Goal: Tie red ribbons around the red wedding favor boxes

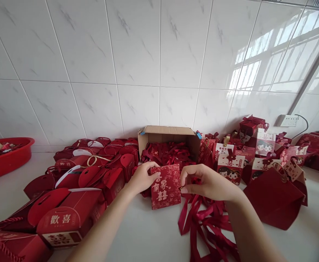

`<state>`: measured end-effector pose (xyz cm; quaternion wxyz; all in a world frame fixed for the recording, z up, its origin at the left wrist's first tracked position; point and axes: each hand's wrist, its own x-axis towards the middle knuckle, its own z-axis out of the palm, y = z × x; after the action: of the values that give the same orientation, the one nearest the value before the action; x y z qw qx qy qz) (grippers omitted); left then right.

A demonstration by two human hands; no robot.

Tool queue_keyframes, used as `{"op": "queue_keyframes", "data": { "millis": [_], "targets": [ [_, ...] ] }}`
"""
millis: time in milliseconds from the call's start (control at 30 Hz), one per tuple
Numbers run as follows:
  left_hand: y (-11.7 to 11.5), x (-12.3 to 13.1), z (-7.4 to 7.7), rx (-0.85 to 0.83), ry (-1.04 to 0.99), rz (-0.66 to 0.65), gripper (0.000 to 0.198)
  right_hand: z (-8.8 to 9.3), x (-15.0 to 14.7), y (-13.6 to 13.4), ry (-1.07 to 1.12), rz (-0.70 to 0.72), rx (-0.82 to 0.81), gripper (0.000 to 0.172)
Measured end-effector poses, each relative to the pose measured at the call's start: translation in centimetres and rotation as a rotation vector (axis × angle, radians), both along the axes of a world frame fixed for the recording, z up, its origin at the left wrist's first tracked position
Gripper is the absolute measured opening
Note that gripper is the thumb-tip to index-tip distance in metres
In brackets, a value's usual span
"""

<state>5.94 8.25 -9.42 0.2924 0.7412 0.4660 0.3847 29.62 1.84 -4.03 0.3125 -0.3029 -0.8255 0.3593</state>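
Note:
A red gift box with pale Chinese lettering and a floral pattern is held upright in front of me. My left hand grips its upper left edge, thumb on the printed face. At its right edge, my right hand has thumb and forefinger pinched together; what lies between them is too small to make out. Loose dark red ribbons trail over the table below my right hand. Behind the box, an open cardboard carton on its side holds a heap of more red ribbon.
Several red gift boxes crowd the left side of the white table. More boxes, some with cartoon faces, stand at the right beside a large dark red box. A red basin is far left; a socket strip is on the wall.

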Motion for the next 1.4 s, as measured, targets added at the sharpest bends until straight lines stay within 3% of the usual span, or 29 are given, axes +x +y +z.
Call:
{"op": "queue_keyframes", "data": {
  "millis": [133, 233, 333, 433, 567, 733, 1000, 1200, 1267, 1333, 1400],
  "targets": [
    [0.3, 0.2, -0.2, 0.01, -0.062, 0.025, 0.03, -0.2, -0.3, 0.4, 0.071, -0.095, 0.056, 0.012],
    [-0.5, 0.5, 0.9, 0.086, -0.138, 0.063, 0.037, -0.4, -0.8, 0.8, 0.193, -0.222, 0.143, 0.014],
    [-2.4, 0.9, 2.6, 0.203, -0.185, 0.093, 0.032, -0.5, -1.4, 0.8, 0.281, -0.28, 0.172, 0.014],
    [-4.8, 1.4, 4.1, 0.397, -0.168, 0.103, 0.02, -0.4, -2.2, 0.0, 0.309, -0.25, 0.133, 0.013],
    [-6.9, 1.9, 5.1, 0.628, -0.114, 0.07, 0.009, -0.4, -3.1, -1.0, 0.376, -0.243, 0.143, 0.011],
    [-7.6, 2.1, 5.1, 0.711, -0.102, 0.016, 0.01, -0.4, -3.5, -1.3, 0.422, -0.394, 0.349, 0.008],
    [-7.8, 2.2, 5.0, 0.731, -0.09, -0.035, 0.011, -0.4, -3.0, -1.2, 0.406, -0.406, 0.432, 0.004],
    [-8.1, 2.4, 4.8, 0.841, -0.158, -0.147, 0.018, -0.7, -3.3, -1.4, 0.478, -0.396, 0.717, 0.011],
    [-8.5, 2.5, 4.7, 0.926, -0.195, -0.216, 0.022, -0.8, -3.6, -1.9, 0.591, -0.342, 0.705, 0.022],
    [-8.8, 2.5, 4.6, 1.007, -0.197, -0.258, 0.025, -0.9, -3.9, -2.5, 0.664, -0.28, 0.587, 0.036],
    [-8.9, 2.5, 4.6, 1.067, -0.176, -0.26, 0.027, -0.8, -4.1, -3.0, 0.634, -0.237, 0.466, 0.038]
  ]
}}
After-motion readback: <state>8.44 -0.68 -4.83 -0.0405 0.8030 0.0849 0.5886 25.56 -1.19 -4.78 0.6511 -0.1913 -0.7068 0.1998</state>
